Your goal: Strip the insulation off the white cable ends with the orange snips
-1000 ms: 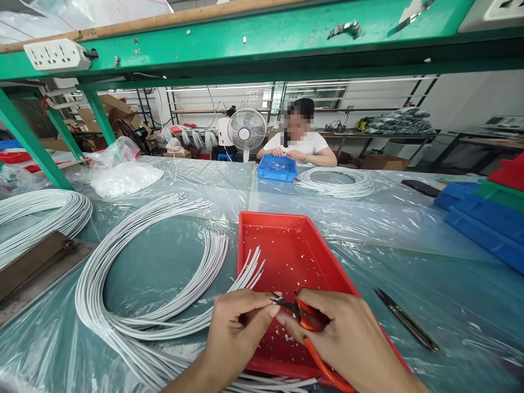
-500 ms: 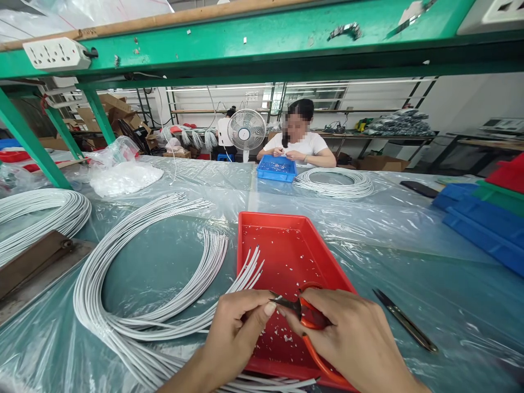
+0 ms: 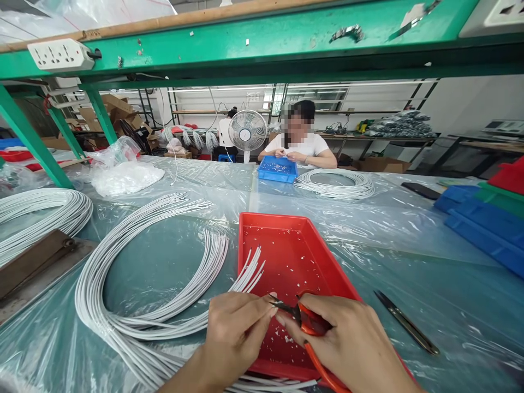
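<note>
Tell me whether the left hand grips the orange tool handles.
No: the right hand grips the orange handles, while the left hand is near the blades.

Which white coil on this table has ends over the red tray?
The near coil, beside the left hand. The leftmost coil and the far coil lie apart from the red tray.

1. The left hand [image 3: 239, 330] is bare, with rounded knuckles and a smooth back.
2. The right hand [image 3: 346, 333] is bare too, its back broad and smooth.
3. The left forearm [image 3: 190, 374], of which a short length shows, is uncovered up to the picture's lower edge.
4. The right forearm [image 3: 391, 376] is likewise uncovered.
5. Fingernails are too small to make out.
</note>
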`<state>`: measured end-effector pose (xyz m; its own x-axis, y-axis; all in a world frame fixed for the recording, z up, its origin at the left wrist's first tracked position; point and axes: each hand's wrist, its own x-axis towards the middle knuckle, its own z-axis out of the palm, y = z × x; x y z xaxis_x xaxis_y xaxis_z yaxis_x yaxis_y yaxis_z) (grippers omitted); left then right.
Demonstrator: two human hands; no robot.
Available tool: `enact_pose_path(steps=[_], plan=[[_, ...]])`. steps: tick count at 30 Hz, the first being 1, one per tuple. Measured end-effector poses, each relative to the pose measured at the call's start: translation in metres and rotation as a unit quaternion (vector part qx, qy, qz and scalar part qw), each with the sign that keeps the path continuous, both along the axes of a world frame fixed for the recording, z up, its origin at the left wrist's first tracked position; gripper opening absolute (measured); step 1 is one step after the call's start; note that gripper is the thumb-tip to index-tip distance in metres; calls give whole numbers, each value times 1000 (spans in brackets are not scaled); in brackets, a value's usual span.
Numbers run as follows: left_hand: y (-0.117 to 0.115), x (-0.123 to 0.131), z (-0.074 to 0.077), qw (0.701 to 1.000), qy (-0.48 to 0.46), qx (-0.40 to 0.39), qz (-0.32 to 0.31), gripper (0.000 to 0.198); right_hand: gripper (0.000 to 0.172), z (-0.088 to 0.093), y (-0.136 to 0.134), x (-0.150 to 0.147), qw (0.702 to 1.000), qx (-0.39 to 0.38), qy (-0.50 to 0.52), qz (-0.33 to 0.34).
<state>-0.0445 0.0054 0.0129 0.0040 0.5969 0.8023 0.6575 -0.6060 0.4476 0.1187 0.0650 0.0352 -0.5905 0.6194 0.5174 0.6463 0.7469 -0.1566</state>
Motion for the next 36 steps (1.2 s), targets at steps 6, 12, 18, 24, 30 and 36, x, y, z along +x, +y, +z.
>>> enact_pose_path(steps=[6, 12, 18, 24, 30, 36], plan=[[-1, -2, -6, 985, 130, 80, 87, 19, 38, -1, -2, 0, 1000, -1, -1, -13], [1, 0, -5, 999, 39, -5, 20, 18, 40, -1, 0, 2, 999, 39, -10, -19], [-2, 2, 8, 968, -112, -211, -73, 23, 42, -4, 2, 5, 998, 62, -4, -24], [0, 3, 9, 929, -229, -286, -57, 23, 36, 4, 5, 4, 995, -100, 3, -17], [-3, 7, 0, 977, -132, -165, -15, 12, 13, 6, 3, -4, 920, -319, 205, 102], [-4, 10, -2, 987, -110, -120, -15, 14, 4, 2, -2, -9, 912, -310, 250, 102]])
